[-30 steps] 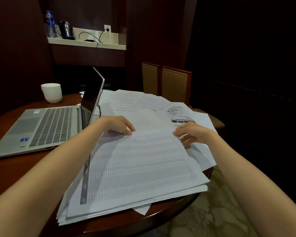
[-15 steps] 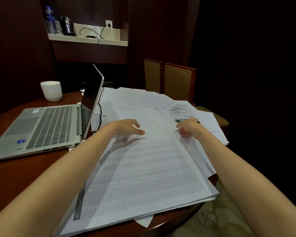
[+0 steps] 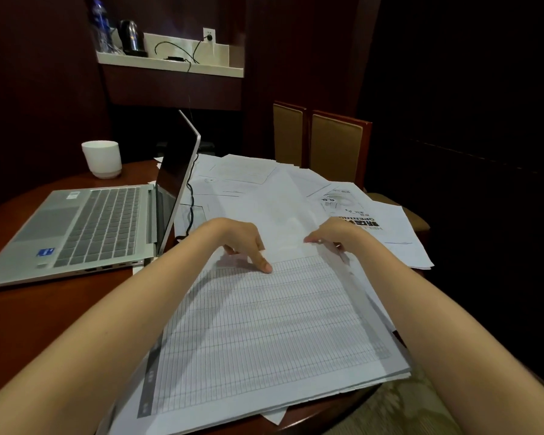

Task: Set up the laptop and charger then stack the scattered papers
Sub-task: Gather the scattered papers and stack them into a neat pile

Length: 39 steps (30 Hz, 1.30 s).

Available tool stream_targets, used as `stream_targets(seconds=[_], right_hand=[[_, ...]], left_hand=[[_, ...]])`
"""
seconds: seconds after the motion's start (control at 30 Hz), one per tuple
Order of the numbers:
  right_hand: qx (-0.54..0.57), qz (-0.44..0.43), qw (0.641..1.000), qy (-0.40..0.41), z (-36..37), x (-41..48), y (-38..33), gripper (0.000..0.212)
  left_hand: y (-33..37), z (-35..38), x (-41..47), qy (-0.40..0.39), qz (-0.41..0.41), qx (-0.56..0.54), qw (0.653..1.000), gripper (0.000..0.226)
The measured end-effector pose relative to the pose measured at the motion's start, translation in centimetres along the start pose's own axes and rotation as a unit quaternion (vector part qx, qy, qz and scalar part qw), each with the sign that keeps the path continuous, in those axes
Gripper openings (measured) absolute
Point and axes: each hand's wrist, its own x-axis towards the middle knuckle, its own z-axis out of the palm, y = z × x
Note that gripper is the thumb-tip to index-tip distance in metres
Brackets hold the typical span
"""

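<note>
A stack of papers topped by a gridded sheet (image 3: 264, 334) lies in front of me on the round wooden table (image 3: 44, 309). My left hand (image 3: 242, 243) presses its index fingertip on the far end of that sheet. At the far right corner, my right hand (image 3: 333, 235) pinches the edge of a sheet. More loose papers (image 3: 242, 174) lie spread behind, one with bold black print (image 3: 352, 211). The silver laptop (image 3: 91, 224) stands open at the left. A black charger cable (image 3: 189, 208) runs down behind its screen.
A white cup (image 3: 102, 158) stands behind the laptop. Two padded chairs (image 3: 336, 146) are at the table's far side. A wall shelf (image 3: 170, 64) holds a bottle (image 3: 99, 23), a kettle (image 3: 131, 37) and a cord plugged into an outlet (image 3: 209, 36). The stack overhangs the table's near right edge.
Both hands have moved a little farther along the top sheet. My left index finger now presses down on the sheet, and the right hand has taken hold of a sheet's edge.
</note>
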Motion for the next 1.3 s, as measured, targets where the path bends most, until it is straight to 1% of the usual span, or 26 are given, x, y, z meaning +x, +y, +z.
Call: stream_targets(seconds=[0.1,0.2,0.27,0.37,0.47,0.57,0.67,0.73,0.9,1.0,1.07,1.13,1.2,1.27,1.3], right_hand=[[0.065,-0.006,0.998,-0.002,-0.4,-0.4,-0.1,0.041],[0.103,-0.026,0.994,0.009,-0.7,-0.6,-0.3,0.032],[0.109,-0.046,0.993,0.023,-0.8,-0.7,-0.6,0.031],[0.100,-0.063,0.992,0.050,-1.0,-1.2,-1.1,0.034],[0.085,-0.075,0.991,0.068,-1.3,-1.4,-1.6,0.031],[0.107,-0.079,0.988,0.080,-1.7,-1.6,-2.1,0.035],[0.124,-0.079,0.985,0.087,-2.0,-2.1,-2.5,0.019],[0.130,-0.075,0.985,0.088,-2.1,-2.1,-2.5,0.016],[0.143,-0.045,0.985,0.083,-2.3,-2.1,-2.1,0.028],[0.166,-0.045,0.982,0.082,-2.3,-2.1,-2.1,0.033],[0.161,-0.043,0.982,0.088,-2.6,-2.1,-2.0,0.036],[0.151,-0.045,0.981,0.112,-3.5,-2.2,-1.2,0.036],[0.167,-0.040,0.974,0.148,-5.2,-2.4,0.3,0.035],[0.186,-0.015,0.965,0.183,-6.9,-2.5,2.4,0.039],[0.194,-0.006,0.962,0.190,-7.3,-2.6,3.4,0.037]], left_hand=[[-0.4,-0.1,-0.5,0.001,0.031,-0.041,0.999,0.052],[-0.6,0.0,-0.9,0.007,0.047,-0.074,0.996,0.049],[-0.9,0.0,-1.0,0.009,0.057,-0.097,0.994,0.038],[-1.2,-0.3,-1.4,0.009,0.056,-0.117,0.991,0.046],[-1.3,-0.5,-1.9,0.008,0.053,-0.136,0.989,0.048],[-1.6,-0.6,-2.1,0.018,0.046,-0.139,0.989,0.054],[-1.9,-0.6,-2.4,0.025,0.038,-0.139,0.989,0.065],[-2.1,-0.6,-2.6,0.025,0.032,-0.142,0.989,0.066],[-3.4,-0.9,-3.1,0.028,0.012,-0.154,0.988,0.068],[-3.7,-1.0,-3.2,0.030,0.008,-0.160,0.987,0.068],[-3.8,-1.1,-3.3,0.030,0.004,-0.161,0.987,0.069],[-3.9,-1.2,-3.3,0.030,0.001,-0.157,0.987,0.068],[-4.0,-1.3,-3.1,0.026,-0.001,-0.151,0.988,0.066],[-3.8,-1.3,-3.0,0.019,-0.001,-0.140,0.990,0.063],[-3.7,-1.3,-2.8,0.015,-0.002,-0.131,0.991,0.064]])
